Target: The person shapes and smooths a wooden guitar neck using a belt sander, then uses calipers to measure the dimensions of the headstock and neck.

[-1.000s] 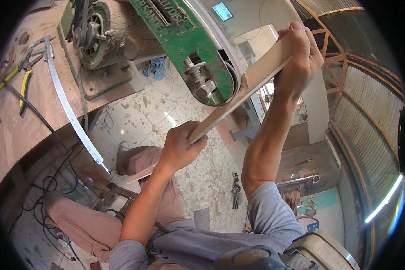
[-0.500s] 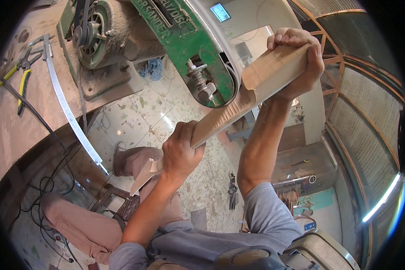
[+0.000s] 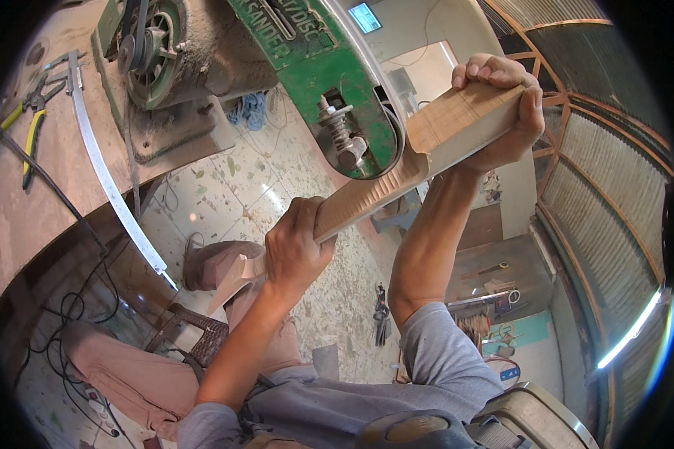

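A pale wooden guitar neck [image 3: 363, 200] lies slantwise across the view, with a thick squared block at its far right end and a flared tip at the near left. My left hand [image 3: 298, 251] is closed round its slim shaft near the flared end. Round the thick block's far end curl the fingers and thumb of my right hand [image 3: 530, 123]. Ridged cut marks run along the shaft. The curved step beside the block lies against or very close to the rounded nose of a green belt sander [image 3: 359, 112]; actual contact cannot be made out.
Left of me a dusty wooden bench [image 3: 52, 202] carries the sander's motor [image 3: 180, 60], yellow-handled pliers [image 3: 34, 120] and a long metal strip [image 3: 105, 161] overhanging its edge. Black cables [image 3: 71, 329] tangle below. A woven stool [image 3: 206, 337] stands near my legs.
Both hands and the guitar neck have shifted slightly; the block end sits a little further right and lower, the flared end slightly left. Both grips stay the same.
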Demonstrator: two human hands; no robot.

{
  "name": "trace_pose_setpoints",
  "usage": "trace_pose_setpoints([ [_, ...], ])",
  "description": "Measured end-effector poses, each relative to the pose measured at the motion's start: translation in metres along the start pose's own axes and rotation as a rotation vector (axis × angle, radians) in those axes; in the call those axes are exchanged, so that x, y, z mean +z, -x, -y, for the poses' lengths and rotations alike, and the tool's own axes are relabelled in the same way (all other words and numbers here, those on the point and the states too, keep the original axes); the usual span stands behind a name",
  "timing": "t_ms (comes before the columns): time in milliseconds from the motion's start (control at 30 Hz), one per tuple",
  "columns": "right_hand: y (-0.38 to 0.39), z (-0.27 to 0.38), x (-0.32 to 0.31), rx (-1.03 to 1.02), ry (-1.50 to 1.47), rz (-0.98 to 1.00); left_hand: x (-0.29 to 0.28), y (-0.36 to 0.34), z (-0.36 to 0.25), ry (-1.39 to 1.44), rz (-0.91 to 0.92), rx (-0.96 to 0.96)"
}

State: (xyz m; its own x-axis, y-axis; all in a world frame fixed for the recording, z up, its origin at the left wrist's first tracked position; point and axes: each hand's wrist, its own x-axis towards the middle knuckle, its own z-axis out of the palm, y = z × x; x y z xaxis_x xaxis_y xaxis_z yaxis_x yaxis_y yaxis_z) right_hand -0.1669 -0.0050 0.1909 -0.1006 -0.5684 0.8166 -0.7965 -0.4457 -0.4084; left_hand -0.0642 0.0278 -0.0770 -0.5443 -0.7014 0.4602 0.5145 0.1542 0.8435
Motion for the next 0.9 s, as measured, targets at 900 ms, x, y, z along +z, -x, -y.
trace_pose_setpoints([
  [900,0.004,0.005,0.011,0.015,0.386,-0.164,-0.003,-0.006,0.01,0.147,0.115,-0.072],
])
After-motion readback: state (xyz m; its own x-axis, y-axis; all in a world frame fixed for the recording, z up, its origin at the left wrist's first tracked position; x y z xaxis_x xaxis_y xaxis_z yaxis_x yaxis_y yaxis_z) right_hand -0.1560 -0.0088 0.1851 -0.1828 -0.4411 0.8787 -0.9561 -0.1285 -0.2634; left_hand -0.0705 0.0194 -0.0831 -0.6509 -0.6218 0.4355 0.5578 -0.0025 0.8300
